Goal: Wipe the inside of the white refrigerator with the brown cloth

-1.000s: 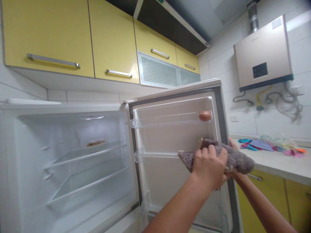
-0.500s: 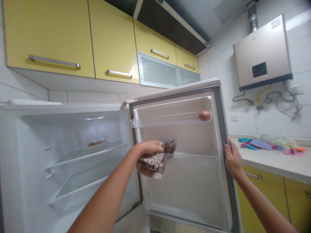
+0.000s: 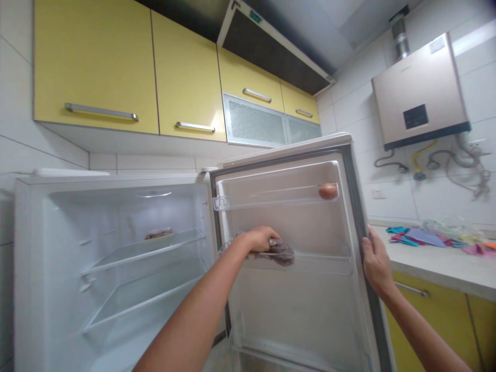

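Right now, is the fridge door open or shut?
Open. The fridge door stands swung out, baring the fridge interior; the right hand grips the door's edge, the left hand holds a cloth at the middle door shelf.

Left arm is slanting forward, left hand curling palm-down; right arm is angling inward, right hand gripping.

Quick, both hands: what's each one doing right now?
Left hand: closed on the brown cloth, at the middle door shelf.
Right hand: closed on the outer edge of the open fridge door.
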Tool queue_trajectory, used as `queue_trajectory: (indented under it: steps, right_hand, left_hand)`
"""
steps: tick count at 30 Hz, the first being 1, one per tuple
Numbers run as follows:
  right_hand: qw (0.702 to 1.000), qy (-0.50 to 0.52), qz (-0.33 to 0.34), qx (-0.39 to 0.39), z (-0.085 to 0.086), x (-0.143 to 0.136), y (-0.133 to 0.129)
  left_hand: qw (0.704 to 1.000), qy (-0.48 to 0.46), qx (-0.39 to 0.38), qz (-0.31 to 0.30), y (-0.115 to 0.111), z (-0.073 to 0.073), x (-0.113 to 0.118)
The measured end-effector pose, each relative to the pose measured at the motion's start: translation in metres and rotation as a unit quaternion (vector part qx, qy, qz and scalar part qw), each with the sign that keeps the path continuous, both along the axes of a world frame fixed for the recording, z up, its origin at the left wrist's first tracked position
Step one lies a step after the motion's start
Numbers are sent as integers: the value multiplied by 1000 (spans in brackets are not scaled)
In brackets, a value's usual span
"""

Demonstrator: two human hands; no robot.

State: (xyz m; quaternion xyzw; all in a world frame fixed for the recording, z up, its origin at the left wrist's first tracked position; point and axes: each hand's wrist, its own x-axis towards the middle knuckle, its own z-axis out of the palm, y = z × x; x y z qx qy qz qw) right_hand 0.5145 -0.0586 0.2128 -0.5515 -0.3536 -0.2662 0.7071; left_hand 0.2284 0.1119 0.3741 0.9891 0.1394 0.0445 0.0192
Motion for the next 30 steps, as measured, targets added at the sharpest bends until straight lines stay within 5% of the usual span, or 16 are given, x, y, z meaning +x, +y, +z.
queue_trajectory:
  steps: [9, 13, 23, 30]
  right_hand:
    - [1000, 0, 0, 4, 0, 0, -2]
    - [1000, 1, 1, 2, 0, -2, -3]
    - [1000, -1, -2, -29, 6, -2, -8]
    - [988, -142, -56, 12, 20, -60, -26]
  left_hand:
    - [992, 29, 13, -118, -68, -1, 84]
    - [989, 32, 34, -139, -83, -1, 99]
    - [996, -43, 69, -42, -49, -5, 54]
    - [988, -62, 117, 77, -5, -6, 0]
